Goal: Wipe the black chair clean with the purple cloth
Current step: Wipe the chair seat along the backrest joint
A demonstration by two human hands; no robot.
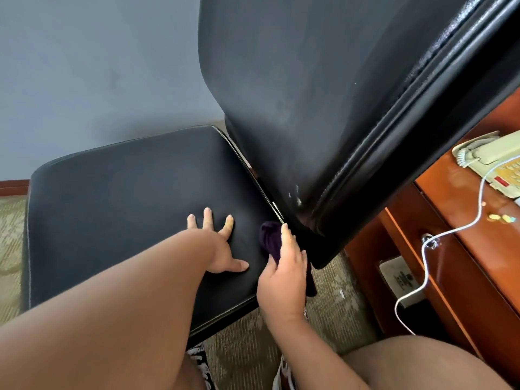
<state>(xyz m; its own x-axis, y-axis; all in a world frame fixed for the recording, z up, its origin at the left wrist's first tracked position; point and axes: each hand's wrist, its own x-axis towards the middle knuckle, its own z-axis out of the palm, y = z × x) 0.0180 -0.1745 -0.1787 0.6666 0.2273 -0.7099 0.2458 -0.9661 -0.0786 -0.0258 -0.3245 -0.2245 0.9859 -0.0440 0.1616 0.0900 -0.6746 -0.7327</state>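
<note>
While the left hand (222,249) lay flat and spread on the seat of the black chair (126,209), the right hand (284,277) grasped the bunched purple cloth (270,237) at the seat's rear corner, against the backrest base.

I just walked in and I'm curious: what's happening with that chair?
A person is cleaning the black chair. The left hand lies flat on the seat, fingers spread, steadying it. The right hand grips the purple cloth, pressed at the seat's rear edge, where it meets the backrest.
</note>
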